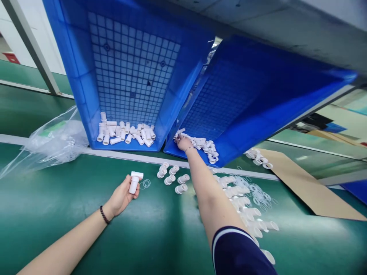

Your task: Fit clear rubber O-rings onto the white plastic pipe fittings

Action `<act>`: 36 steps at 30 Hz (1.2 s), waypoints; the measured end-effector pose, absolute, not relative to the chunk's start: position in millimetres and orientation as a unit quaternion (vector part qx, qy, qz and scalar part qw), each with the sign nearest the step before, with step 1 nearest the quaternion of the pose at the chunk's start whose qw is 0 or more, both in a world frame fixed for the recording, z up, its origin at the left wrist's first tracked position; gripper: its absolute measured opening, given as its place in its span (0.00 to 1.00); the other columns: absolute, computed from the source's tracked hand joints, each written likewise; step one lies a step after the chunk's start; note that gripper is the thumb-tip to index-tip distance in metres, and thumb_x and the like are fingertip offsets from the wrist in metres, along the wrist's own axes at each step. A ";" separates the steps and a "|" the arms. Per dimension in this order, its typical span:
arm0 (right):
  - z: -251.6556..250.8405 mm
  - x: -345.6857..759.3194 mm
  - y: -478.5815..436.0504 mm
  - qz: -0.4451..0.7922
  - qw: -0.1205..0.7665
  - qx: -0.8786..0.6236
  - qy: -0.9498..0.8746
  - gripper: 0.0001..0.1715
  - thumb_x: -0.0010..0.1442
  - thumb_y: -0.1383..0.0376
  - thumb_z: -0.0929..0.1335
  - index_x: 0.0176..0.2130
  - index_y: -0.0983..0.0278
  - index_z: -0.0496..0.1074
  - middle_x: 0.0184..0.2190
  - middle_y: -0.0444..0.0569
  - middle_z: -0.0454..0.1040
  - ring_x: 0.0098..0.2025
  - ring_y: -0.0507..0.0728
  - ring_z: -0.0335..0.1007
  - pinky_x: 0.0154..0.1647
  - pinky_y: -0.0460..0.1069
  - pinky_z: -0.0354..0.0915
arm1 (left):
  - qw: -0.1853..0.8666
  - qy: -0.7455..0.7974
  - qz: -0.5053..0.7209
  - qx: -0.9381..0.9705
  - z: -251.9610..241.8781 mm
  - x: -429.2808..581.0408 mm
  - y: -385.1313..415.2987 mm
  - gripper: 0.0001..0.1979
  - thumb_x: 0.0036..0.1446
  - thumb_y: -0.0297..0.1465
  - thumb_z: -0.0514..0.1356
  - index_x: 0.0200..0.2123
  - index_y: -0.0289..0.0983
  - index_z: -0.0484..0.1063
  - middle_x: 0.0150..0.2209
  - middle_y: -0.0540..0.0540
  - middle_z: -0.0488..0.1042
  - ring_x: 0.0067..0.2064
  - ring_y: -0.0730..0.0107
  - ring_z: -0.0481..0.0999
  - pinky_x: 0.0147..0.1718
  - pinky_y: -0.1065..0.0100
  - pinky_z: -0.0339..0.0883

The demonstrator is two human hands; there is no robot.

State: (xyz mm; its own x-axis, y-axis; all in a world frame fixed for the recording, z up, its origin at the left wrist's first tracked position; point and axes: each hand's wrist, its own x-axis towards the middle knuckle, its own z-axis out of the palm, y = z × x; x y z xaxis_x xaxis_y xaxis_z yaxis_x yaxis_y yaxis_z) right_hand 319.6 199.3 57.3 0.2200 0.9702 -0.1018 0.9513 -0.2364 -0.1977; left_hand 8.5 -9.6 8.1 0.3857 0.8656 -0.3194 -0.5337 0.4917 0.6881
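The left hand (122, 196) rests low over the green worktop (160, 233), fingers wrapped around a white plastic tube fitting (134, 182) held upright, its wider cap end on top, apparently so the end stays free. Just right of that hand lie a few thin clear rings (145, 183), and beyond them a small cluster of short white fittings (172, 177) standing on the worktop.

The right hand (183, 143) is stretched far forward into the right blue crate (258, 110), which is tilted toward the person so its white parts (205, 146) slide to the near lip within reach. The fingers are bent down among those parts; whether they have closed on one I cannot tell.

Left of the right hand, the left blue crate (126, 72) leans the same way, with white tubes (126, 133) heaped at its low edge. Under the right forearm, more white fittings (243, 202) and loose rings (258, 193) are spread.
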 end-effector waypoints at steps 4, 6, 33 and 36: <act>47.1 319.1 200.1 0.100 0.045 -0.789 -0.605 0.21 0.66 0.61 0.63 0.54 0.69 0.66 0.53 0.68 0.66 0.54 0.65 0.65 0.55 0.55 0.58 | 0.788 0.344 0.442 0.257 5.0 8.0 -9.5 0.19 0.55 0.43 0.62 0.40 0.32 0.72 0.28 0.48 0.66 0.27 0.73 0.63 0.27 0.69 0.56; 48.4 317.3 197.2 0.098 0.052 -0.797 -0.594 0.19 0.63 0.66 0.64 0.53 0.70 0.65 0.51 0.68 0.68 0.53 0.64 0.67 0.54 0.55 0.59 | 0.788 0.339 0.445 0.258 3.0 8.1 -10.2 0.19 0.55 0.43 0.63 0.40 0.32 0.73 0.28 0.48 0.66 0.27 0.74 0.63 0.27 0.68 0.56; 29.3 175.6 1.4 0.257 0.348 -0.504 -0.747 0.10 0.64 0.67 0.65 0.45 0.63 0.72 0.42 0.52 0.71 0.43 0.55 0.70 0.45 0.50 0.68 | 0.671 0.373 0.510 0.387 -1.1 4.0 -9.5 0.22 0.56 0.44 0.62 0.48 0.37 0.64 0.38 0.46 0.72 0.37 0.69 0.70 0.37 0.67 0.65; 20.3 176.4 2.3 0.196 0.238 -0.547 -0.778 0.04 0.61 0.69 0.67 0.37 0.64 0.73 0.35 0.49 0.69 0.38 0.55 0.68 0.43 0.49 0.66 | 0.678 0.374 0.516 0.367 2.0 3.2 -8.6 0.23 0.57 0.44 0.60 0.51 0.37 0.63 0.37 0.46 0.73 0.35 0.70 0.71 0.36 0.67 0.65</act>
State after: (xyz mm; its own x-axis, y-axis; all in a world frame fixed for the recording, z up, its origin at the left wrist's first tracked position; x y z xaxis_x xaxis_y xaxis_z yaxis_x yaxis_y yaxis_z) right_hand 176.4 2.3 20.3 -0.2871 0.9452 0.1557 0.7578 0.3235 -0.5666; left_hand 3.2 -8.6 2.0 0.1890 0.9735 -0.1286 -0.4252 0.1992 0.8829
